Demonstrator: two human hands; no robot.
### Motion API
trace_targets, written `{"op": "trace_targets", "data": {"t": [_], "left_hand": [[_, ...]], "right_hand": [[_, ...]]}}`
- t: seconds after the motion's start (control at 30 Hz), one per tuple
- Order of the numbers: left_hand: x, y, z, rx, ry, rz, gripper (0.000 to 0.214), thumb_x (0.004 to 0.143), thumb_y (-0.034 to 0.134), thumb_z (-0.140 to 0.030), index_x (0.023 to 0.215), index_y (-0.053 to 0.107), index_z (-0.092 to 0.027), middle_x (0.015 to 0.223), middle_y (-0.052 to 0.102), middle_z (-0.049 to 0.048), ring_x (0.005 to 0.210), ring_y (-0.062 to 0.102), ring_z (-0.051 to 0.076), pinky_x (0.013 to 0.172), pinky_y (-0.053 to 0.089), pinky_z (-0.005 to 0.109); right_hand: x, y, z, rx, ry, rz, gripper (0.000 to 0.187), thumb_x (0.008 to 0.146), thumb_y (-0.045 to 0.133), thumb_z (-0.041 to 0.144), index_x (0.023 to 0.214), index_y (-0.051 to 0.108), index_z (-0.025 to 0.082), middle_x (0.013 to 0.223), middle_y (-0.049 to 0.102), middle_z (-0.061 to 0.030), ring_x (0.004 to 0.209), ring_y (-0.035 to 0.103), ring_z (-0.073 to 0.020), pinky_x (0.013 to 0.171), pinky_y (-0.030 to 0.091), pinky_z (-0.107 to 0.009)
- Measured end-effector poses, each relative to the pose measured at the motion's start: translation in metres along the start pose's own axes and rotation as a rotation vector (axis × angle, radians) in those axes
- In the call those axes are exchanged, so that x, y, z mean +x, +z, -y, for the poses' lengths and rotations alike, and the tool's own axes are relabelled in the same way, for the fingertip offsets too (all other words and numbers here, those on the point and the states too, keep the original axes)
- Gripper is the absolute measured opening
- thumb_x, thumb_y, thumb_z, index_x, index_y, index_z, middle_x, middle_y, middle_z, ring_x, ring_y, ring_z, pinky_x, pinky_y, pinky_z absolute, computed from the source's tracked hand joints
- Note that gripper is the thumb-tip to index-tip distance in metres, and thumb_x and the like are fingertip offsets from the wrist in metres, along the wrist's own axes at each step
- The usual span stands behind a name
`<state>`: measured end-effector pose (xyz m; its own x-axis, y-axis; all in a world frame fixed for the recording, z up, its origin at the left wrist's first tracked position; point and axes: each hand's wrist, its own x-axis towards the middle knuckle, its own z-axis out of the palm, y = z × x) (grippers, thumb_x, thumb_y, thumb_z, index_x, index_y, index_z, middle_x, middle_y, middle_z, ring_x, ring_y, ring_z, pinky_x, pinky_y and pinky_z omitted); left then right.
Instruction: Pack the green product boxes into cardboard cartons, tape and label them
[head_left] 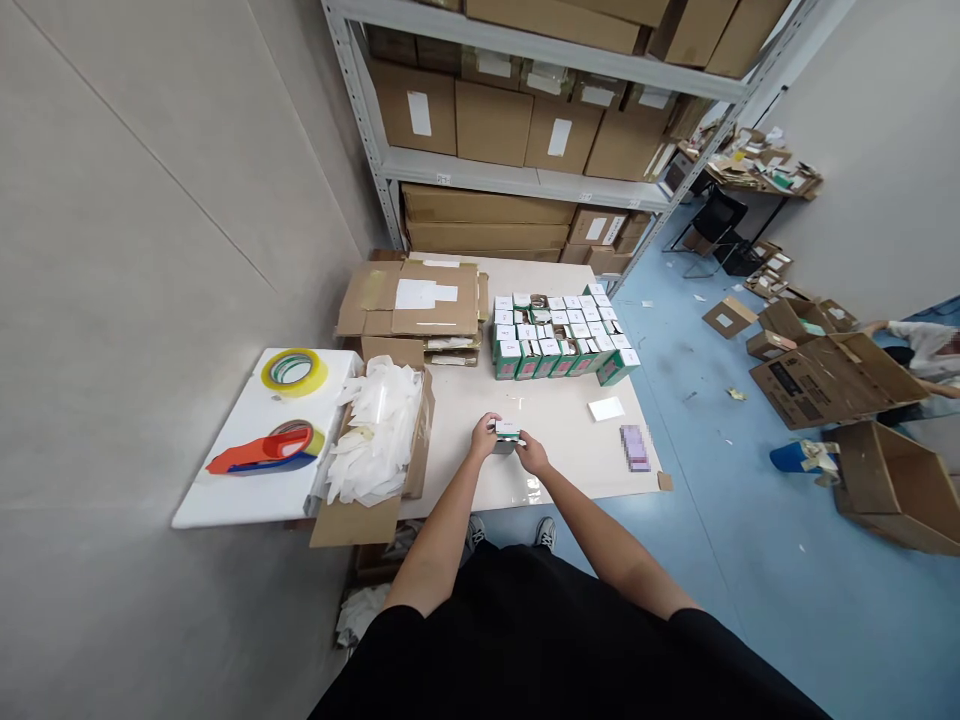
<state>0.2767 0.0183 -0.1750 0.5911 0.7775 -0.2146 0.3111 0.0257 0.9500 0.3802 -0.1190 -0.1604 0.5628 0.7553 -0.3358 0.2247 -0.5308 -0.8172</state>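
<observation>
A: Hands first, quick. Left?
B: Left hand (484,436) pinches the left side of a small box (507,428), fingers bent round its far corner.
A: Right?
B: Right hand (532,455) grips the near right corner, fingertips tucked in. Some fingers hidden; can't tell each one.
A: Which hand's nearer the box?
B: Neither, both touch it. Box lies between them: rightward of the left hand, leftward and slightly beyond the right. Left grip sits a bit farther from the body.
A: Long axis?
B: Pale top face runs longer side to side, hand to hand. Dark side faces the body. Full depth, can't tell.
A: Where's it at?
B: Over the table (457,425), near edge, in front of the torso. Resting or lifted, unclear.
A: Outward?
B: Green-and-white boxes (507,365) in rows beyond, slightly right. White card (606,409) and blurred purple item (635,449) off right. Left, carton (418,445) full of white wrapping (379,425); past that, yellow tape roll (318,372) on a white slab (214,505).
</observation>
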Motion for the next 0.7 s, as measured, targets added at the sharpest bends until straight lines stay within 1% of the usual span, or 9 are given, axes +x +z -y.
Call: {"op": "trace_targets", "data": {"t": [0.07,0.13,0.2,0.27,0.3,0.4,0.47,0.57,0.7], "left_hand": [[-0.003,-0.003,-0.002,0.001,0.043,0.013,0.04,0.072,0.066,-0.011,0.11,0.073,-0.021,0.128,0.07,0.008,0.114,0.069,0.023,0.103,0.054,0.04],[-0.006,-0.008,-0.003,0.012,0.065,0.066,0.04,0.07,0.065,-0.009,0.108,0.075,-0.02,0.142,0.063,0.0113,0.128,0.063,0.025,0.109,0.05,0.041],[-0.011,-0.014,-0.002,0.023,0.068,0.155,0.047,0.069,0.067,-0.009,0.115,0.075,-0.021,0.156,0.051,0.0121,0.136,0.057,0.027,0.112,0.048,0.041],[-0.015,-0.02,-0.001,0.035,0.055,0.239,0.058,0.069,0.072,-0.011,0.126,0.072,-0.023,0.163,0.041,0.0117,0.136,0.056,0.028,0.111,0.049,0.042],[-0.016,-0.023,0.0,0.035,0.05,0.269,0.061,0.07,0.075,-0.014,0.13,0.07,-0.023,0.164,0.039,0.0121,0.135,0.057,0.029,0.11,0.05,0.041],[-0.019,-0.028,0.002,0.004,0.04,0.303,0.06,0.074,0.079,-0.023,0.133,0.069,-0.02,0.164,0.039,0.0145,0.135,0.058,0.031,0.11,0.05,0.04],[-0.02,-0.029,0.003,0.0,0.034,0.303,0.059,0.075,0.078,-0.025,0.134,0.07,-0.02,0.165,0.038,0.0142,0.137,0.056,0.033,0.11,0.05,0.039],[-0.023,-0.028,0.004,0.067,0.038,0.285,0.062,0.077,0.076,-0.022,0.138,0.068,-0.023,0.165,0.038,0.0109,0.142,0.052,0.031,0.112,0.048,0.038],[-0.026,-0.025,0.001,0.184,0.047,0.246,0.06,0.081,0.073,-0.019,0.14,0.066,-0.028,0.162,0.044,0.007,0.142,0.052,0.027,0.117,0.044,0.038]], "right_hand": [[0.002,-0.004,0.001,0.021,0.011,0.03,0.042,0.081,0.059,0.016,0.12,0.068,0.029,0.12,0.074,-0.0016,0.098,0.071,-0.0237,0.102,0.05,-0.041],[0.003,-0.008,0.001,0.113,0.001,0.055,0.044,0.08,0.059,0.015,0.121,0.067,0.028,0.125,0.073,-0.0019,0.111,0.068,-0.0238,0.105,0.049,-0.041],[0.001,-0.011,0.0,0.221,-0.005,0.074,0.044,0.08,0.06,0.017,0.123,0.066,0.027,0.129,0.072,-0.0035,0.119,0.065,-0.0232,0.105,0.049,-0.039],[-0.002,-0.011,-0.001,0.287,0.017,0.061,0.042,0.083,0.063,0.023,0.125,0.064,0.026,0.126,0.073,-0.006,0.119,0.066,-0.0234,0.101,0.051,-0.039],[-0.004,-0.01,-0.002,0.294,0.03,0.037,0.042,0.084,0.065,0.027,0.125,0.062,0.025,0.123,0.074,-0.0068,0.116,0.067,-0.0236,0.1,0.052,-0.039],[-0.008,-0.006,-0.004,0.22,0.026,-0.067,0.038,0.087,0.066,0.033,0.123,0.058,0.027,0.114,0.076,-0.0064,0.11,0.069,-0.0239,0.099,0.051,-0.041],[-0.01,-0.003,-0.004,0.13,-0.004,-0.116,0.033,0.089,0.064,0.033,0.121,0.056,0.029,0.114,0.076,-0.0056,0.109,0.07,-0.0243,0.098,0.051,-0.041],[-0.011,-0.001,-0.002,0.004,-0.049,-0.14,0.028,0.091,0.06,0.029,0.119,0.058,0.03,0.115,0.074,-0.0044,0.105,0.07,-0.0247,0.094,0.052,-0.04],[-0.012,0.001,0.0,-0.138,-0.104,-0.144,0.025,0.094,0.054,0.027,0.117,0.063,0.03,0.115,0.073,-0.0037,0.099,0.069,-0.0243,0.091,0.053,-0.038]]}}
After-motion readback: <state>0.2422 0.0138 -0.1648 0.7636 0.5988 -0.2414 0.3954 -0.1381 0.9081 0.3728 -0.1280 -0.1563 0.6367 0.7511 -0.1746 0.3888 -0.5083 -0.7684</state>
